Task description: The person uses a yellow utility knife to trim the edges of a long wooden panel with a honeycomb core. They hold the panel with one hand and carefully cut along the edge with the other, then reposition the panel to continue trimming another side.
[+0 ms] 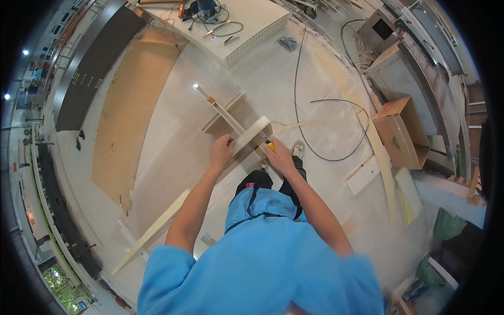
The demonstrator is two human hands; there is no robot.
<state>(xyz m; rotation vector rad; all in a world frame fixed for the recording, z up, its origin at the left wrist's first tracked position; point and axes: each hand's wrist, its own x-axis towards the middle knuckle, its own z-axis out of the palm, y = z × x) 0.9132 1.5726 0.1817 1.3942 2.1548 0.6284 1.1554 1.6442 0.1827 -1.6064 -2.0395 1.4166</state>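
Note:
A long pale strip of board (168, 214) runs slantwise from the lower left to its broad end in front of me. My left hand (222, 152) is closed on the strip's edge, a little short of that end. My right hand (280, 158) is wrapped round a small yellow-and-black-handled tool (270, 145), which looks like a utility knife. Its thin grey front end lies against the strip's right side. Under the strip is a pale cross-shaped stand (226, 114) on the floor. My fingers partly hide the tool and the strip's edge.
At the far side, a stack of white panels (252, 37) carries a blue power tool (205, 8) and cords. A black cable (295, 89) loops over the floor to the right, near an open cardboard box (396, 134). A brown sheet (131, 115) lies at left.

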